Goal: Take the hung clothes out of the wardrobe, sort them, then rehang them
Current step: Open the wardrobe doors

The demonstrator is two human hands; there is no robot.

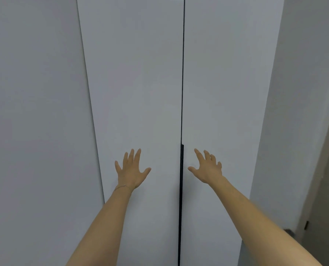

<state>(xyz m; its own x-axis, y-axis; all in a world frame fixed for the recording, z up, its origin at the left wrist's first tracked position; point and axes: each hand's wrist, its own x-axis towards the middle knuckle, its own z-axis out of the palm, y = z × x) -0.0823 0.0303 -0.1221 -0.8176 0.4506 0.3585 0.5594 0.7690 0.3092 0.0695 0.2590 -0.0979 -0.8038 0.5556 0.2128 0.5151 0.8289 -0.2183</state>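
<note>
A tall white wardrobe fills the view, both doors closed. Its left door [136, 83] and right door [223, 83] meet at a thin dark seam, where a black handle strip [181, 189] runs down the lower part. My left hand [131, 170] is stretched out in front of the left door with fingers spread and straight. My right hand [207, 168] reaches toward the right door just right of the handle strip, fingers spread and slightly bent. Neither hand holds anything. The clothes are hidden behind the doors.
Another white panel [35, 112] stands to the left of the doors. A white side wall [298, 112] rises on the right, with a beige door and its hinge [306, 225] at the far right edge.
</note>
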